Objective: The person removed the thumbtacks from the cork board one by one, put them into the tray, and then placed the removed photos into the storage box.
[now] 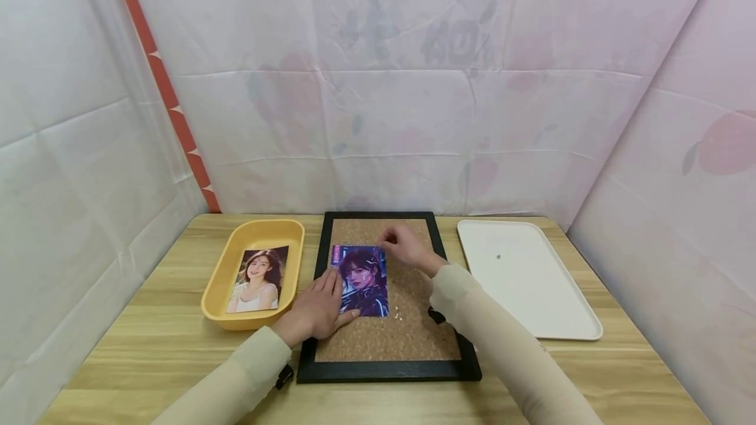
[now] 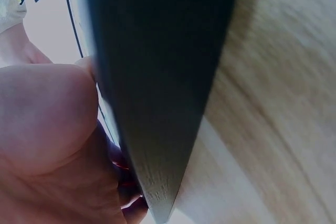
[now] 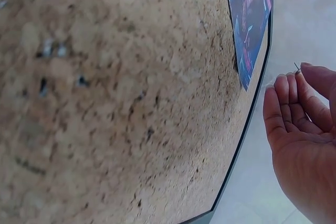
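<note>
The right hand, grip closed, pinches a pin near the picture the left hand touches, fingers straight.

Purple picture on black-framed corkboard

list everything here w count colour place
Table: one, light wood, underneath
Corkboard: one, brown in black frame, centre
Picture: one, purple, on corkboard
Pin: one, grey, near picture's top right
Bits: several, pale, on corkboard
Tub: one, yellow, left
Portrait photo: one, multicoloured, in tub
Tray: one, white, right
Speck: one, dark, on tray
Cloth: count unclear, pale, behind, beside table
Strip: one, red, back left
Wrist gear: two, black, below sleeves
Sleeves: two, cream, foreground
Left hand: one, bare, on picture
Right hand: one, bare, pinching pin
</note>
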The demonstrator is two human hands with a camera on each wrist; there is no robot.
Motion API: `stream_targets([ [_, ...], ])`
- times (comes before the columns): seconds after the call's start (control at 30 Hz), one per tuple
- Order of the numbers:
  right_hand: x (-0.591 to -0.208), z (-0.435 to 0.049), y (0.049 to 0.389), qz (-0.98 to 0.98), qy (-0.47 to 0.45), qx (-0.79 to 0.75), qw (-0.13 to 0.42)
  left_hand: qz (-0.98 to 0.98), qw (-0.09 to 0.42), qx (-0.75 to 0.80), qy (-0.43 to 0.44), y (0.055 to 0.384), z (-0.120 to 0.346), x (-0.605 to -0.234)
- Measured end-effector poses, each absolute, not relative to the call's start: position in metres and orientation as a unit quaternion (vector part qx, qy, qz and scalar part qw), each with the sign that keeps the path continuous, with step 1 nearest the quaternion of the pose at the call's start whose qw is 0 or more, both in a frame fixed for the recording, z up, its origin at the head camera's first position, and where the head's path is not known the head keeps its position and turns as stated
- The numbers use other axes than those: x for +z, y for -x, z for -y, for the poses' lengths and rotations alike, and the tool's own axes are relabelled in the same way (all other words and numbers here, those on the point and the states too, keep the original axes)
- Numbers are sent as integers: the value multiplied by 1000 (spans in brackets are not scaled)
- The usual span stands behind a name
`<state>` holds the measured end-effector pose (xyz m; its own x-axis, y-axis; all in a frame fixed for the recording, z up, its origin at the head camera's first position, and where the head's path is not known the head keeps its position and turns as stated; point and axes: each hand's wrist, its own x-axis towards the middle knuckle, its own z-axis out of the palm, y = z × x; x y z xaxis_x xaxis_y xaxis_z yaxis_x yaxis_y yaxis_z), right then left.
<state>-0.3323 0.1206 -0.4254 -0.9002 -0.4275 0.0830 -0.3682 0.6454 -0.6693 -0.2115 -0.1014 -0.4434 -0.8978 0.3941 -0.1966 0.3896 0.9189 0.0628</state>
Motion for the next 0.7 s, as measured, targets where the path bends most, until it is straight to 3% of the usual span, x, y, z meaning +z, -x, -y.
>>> stream_targets([
  [0.7,-419,-146,327,-907,223,-355,31,-975,101,18,-199,210,102,-445],
])
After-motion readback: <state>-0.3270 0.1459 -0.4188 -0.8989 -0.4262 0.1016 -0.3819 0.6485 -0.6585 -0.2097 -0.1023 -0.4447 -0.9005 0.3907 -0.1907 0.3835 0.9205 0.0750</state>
